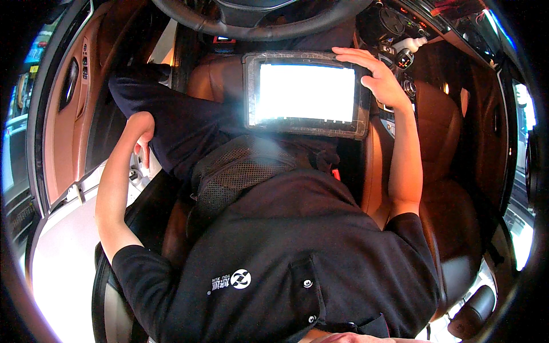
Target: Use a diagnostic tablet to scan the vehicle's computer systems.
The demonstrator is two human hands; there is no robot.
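Observation:
A black-framed tablet (250, 91) with a glaring white screen rests across my lap, below the steering wheel; the glare hides what it displays. My right hand (382, 81) is on the tablet's upper right corner, fingers stretched along the top edge and thumb by the right side, holding it there. Off to the left, my left hand (143, 130) hangs bent at the wrist beside my dark-trousered left thigh (171, 103). One or two of its fingers point down; the others are hidden. I see nothing in it.
The steering wheel (263, 28) curves across the top. On the right, the centre console (400, 57) carries a gear selector and a pale bottle (410, 44), with a brown seat (437, 114) beyond it. A brown door panel (68, 114) stands at the left.

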